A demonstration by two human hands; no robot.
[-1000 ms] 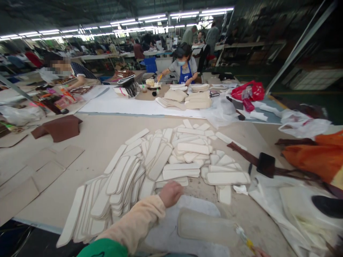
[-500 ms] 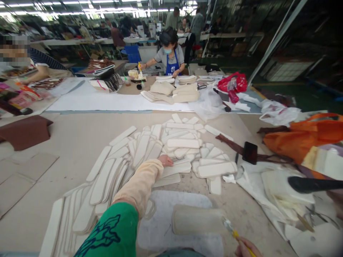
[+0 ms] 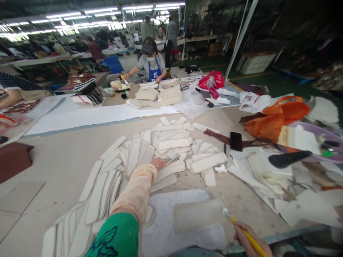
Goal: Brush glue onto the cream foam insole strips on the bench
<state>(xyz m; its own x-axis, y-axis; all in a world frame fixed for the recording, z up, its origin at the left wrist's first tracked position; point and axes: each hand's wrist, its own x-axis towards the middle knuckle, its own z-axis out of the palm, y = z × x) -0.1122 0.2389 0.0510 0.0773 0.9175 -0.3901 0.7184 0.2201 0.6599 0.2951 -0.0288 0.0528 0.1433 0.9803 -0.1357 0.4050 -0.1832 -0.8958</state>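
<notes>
My left hand [image 3: 158, 163] reaches out over a spread of several white oblong cut pieces [image 3: 171, 144] and pinches the edge of one long strip [image 3: 171, 161], which lifts slightly off the pile. My right hand [image 3: 250, 241], at the bottom edge, is closed round a yellow-handled brush [image 3: 235, 223] whose bristles touch the right end of a cream padded piece [image 3: 197, 215]. That piece lies on a grey-white mat [image 3: 177, 221] just in front of me.
A black phone [image 3: 235, 141] and dark brown straps lie right of the pile. An orange bag [image 3: 278, 116], white scraps and a black tool [image 3: 289, 159] crowd the right side. A brown sheet [image 3: 12, 160] lies far left. A person in a blue apron [image 3: 152, 67] works at the far table.
My left hand moved forward from the near edge of the pile into its middle and took hold of a strip. The view swung right and down; the brush hand came further into view.
</notes>
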